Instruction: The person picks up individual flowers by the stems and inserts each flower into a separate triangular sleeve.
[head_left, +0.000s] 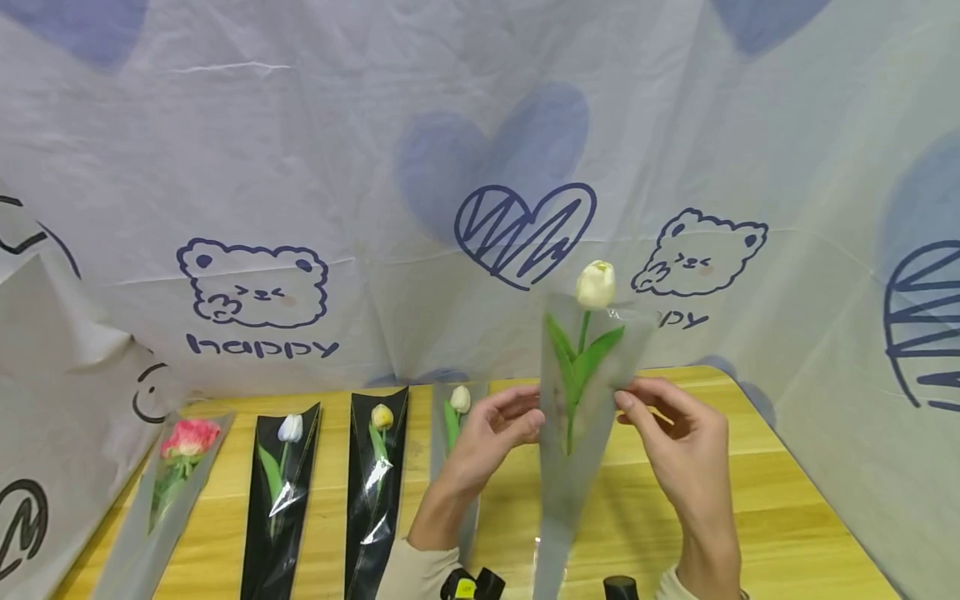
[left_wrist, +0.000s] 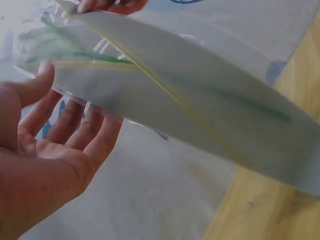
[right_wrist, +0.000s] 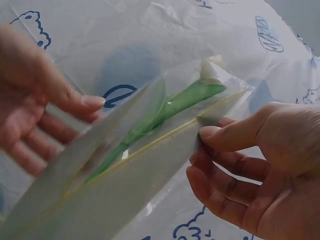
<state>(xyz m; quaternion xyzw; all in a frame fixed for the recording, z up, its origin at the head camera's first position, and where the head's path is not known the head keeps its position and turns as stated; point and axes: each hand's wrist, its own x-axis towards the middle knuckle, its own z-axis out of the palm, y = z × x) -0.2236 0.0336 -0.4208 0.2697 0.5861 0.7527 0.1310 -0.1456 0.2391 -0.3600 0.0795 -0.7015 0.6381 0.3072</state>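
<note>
A white artificial tulip point(head_left: 596, 285) with green leaves stands in a frosted, translucent flower sleeve point(head_left: 558, 500), held upright over the table. Its bloom shows above the sleeve's top edge in the head view. My right hand point(head_left: 686, 446) pinches the sleeve's right edge between thumb point(right_wrist: 220, 137) and forefinger. On the other side, my left hand point(head_left: 480, 442) is at the sleeve's left edge with its fingers loosely spread. In the left wrist view, those fingers point(left_wrist: 75, 122) lie along the edge and partly behind it. A yellow line point(left_wrist: 165, 87) crosses the sleeve's front.
On the wooden table point(head_left: 780, 500) to the left lie a pink flower point(head_left: 191, 440) in a clear-fronted sleeve, a white tulip point(head_left: 290, 428) and a yellow tulip point(head_left: 382, 417) in black sleeves. Another white tulip point(head_left: 461, 400) lies behind my left hand. A printed cloth point(head_left: 360, 167) hangs behind.
</note>
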